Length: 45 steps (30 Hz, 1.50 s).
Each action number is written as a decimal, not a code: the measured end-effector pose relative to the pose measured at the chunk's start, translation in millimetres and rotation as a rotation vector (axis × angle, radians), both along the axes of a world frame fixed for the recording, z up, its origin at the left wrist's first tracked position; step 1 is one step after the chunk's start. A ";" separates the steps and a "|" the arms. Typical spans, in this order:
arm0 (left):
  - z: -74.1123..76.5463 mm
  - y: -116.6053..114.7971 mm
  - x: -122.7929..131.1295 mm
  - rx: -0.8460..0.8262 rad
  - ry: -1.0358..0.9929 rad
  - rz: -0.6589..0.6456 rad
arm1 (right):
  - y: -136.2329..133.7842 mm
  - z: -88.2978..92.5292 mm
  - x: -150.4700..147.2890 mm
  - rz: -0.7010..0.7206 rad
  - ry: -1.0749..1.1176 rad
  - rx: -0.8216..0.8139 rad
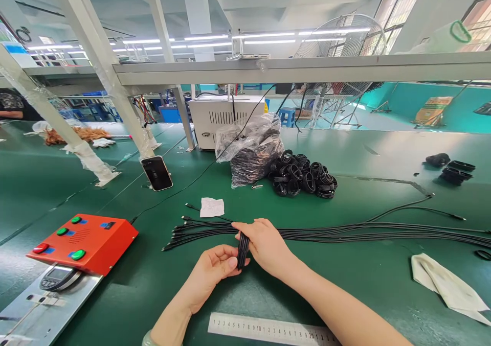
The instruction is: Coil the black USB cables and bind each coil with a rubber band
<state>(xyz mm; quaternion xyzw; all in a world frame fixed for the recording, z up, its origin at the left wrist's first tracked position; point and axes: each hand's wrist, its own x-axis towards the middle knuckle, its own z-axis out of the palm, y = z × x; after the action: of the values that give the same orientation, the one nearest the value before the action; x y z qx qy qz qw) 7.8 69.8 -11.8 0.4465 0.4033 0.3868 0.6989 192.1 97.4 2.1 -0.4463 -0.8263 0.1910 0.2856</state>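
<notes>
Left hand (209, 277) and right hand (264, 246) pinch the black cable bundle (242, 251), fingers closed tight, strands held snug and parallel right there above the green surface (126, 305)!

Bright; ceiling fluorescent tubes (205, 38), windows (401, 3) overexposed; soft shadows; wide-angle bowing at edges

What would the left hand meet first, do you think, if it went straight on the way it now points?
Probably the black cable bundle in the right hand, right at the fingertips of the left hand, though depth is unclear.
</notes>
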 end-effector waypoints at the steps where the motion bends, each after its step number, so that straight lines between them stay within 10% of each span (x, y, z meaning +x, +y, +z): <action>1: -0.5 -0.4 0.9 0.008 0.013 -0.012 | -0.1 -0.8 -0.9 -0.012 -0.008 0.002; 10: -10.9 -1.1 10.2 0.088 0.090 0.062 | -3.2 1.2 0.4 -0.086 -0.057 -0.056; 15: -14.9 2.5 8.6 0.120 0.123 0.186 | -3.1 7.5 7.5 -0.242 0.171 -0.362; 23: -17.7 4.0 7.5 0.151 0.161 0.314 | -4.6 11.0 -3.8 -0.057 0.570 -0.734; 45: -18.8 3.3 8.0 0.164 0.124 0.312 | 0.5 5.7 -3.7 0.032 0.666 -0.703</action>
<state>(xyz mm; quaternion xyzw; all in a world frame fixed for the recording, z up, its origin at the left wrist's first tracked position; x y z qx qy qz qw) 15.8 73.1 -30.5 0.4571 0.4772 0.4937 0.5653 188.5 97.9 7.8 -0.4175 -0.5824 0.5953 0.3634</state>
